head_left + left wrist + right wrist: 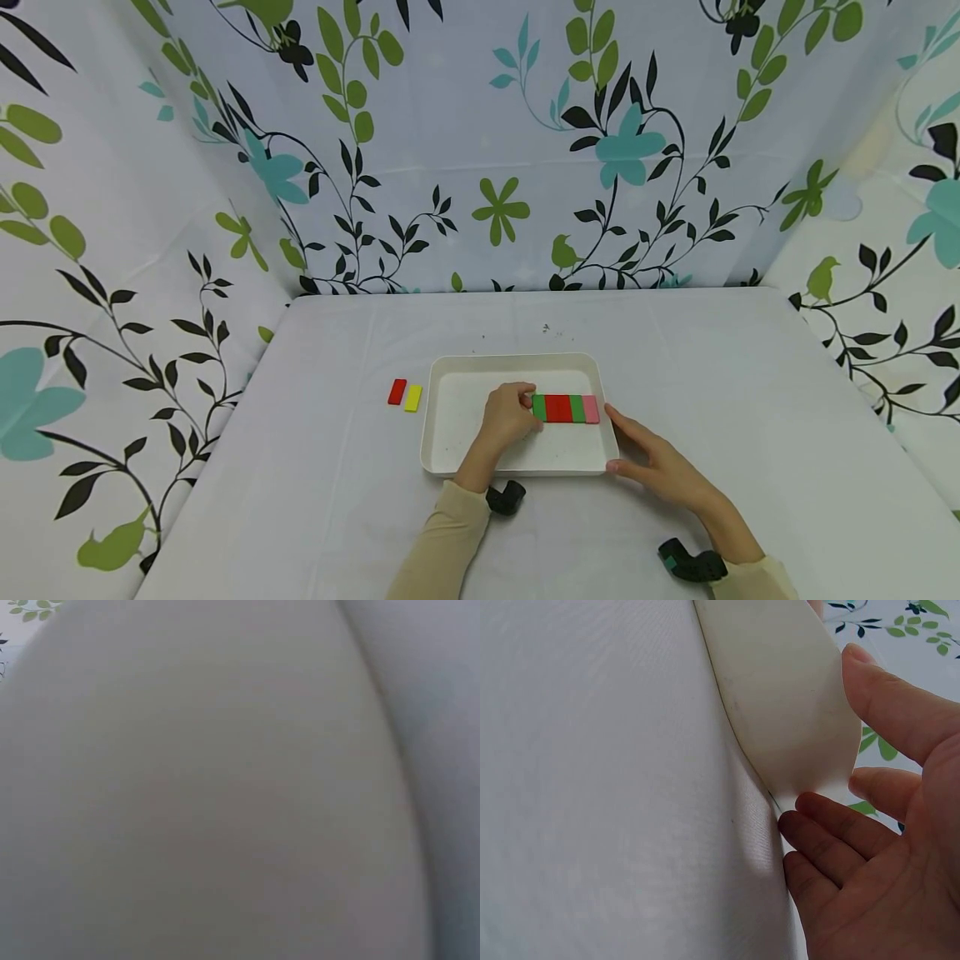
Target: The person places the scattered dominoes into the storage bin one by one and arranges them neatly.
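A white rectangular tray (465, 367) lies on the table, and a row of small coloured tiles sits along its right half. From left to right the row shows a green tile (538, 407), a red section (558, 408), another green tile (577, 408) and a pink tile (591, 409). My left hand (508, 419) reaches over the tray's front rim and pinches the left green tile between thumb and fingers. At the tray's right end, my right hand (660, 462) rests spread fingers against the outer wall (787, 697). Pale, blurred sleeve fills most of the left wrist view.
Left of the tray, a loose red tile (397, 392) and a yellow tile (413, 398) lie on the white tablecloth (337, 467). Small dark specks dot the cloth behind the tray. A leaf-patterned curtain (435, 125) hangs along the table's back and sides.
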{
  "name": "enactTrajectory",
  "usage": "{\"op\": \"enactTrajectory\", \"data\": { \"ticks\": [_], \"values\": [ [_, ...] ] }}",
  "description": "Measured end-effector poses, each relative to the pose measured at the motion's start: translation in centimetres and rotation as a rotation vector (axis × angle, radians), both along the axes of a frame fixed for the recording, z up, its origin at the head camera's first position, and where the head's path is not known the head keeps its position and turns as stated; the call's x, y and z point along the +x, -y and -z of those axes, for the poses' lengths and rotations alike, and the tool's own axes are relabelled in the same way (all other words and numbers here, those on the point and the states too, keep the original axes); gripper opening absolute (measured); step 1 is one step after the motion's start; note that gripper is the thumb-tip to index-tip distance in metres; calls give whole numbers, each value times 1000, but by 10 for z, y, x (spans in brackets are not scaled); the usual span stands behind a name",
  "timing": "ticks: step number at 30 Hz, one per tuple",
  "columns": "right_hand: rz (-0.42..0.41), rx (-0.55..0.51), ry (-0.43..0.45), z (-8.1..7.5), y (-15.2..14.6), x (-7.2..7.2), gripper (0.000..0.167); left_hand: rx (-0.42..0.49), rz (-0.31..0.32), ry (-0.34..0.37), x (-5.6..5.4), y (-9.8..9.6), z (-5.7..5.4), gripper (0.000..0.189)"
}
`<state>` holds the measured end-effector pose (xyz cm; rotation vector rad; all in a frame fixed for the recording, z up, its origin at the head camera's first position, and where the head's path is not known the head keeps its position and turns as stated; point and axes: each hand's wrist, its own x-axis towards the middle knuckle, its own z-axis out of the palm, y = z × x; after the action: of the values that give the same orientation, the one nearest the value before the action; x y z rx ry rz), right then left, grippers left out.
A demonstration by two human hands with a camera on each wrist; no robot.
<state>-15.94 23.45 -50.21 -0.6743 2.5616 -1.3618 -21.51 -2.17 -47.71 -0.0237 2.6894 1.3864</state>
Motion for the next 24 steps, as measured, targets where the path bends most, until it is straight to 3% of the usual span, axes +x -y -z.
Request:
{"op": "enactTrajectory", "data": {
  "ticks": [4,11,17,20,24],
  "values": [
    [-3,-1,5,0,1,0,82,34,15,-35,2,7,-14,56],
    [0,-3,5,2,0,-1,81,168,50,-165,14,26,-54,54],
    [1,4,-5,3,0,-1,81,222,75,-285,20,63,-86,56],
    [9,12,-6,3,1,-1,81,247,43,-319,18,94,-91,60],
    [17,29,0,2,2,-1,81,232,-41,-304,13,138,-82,66]
  ]
}}
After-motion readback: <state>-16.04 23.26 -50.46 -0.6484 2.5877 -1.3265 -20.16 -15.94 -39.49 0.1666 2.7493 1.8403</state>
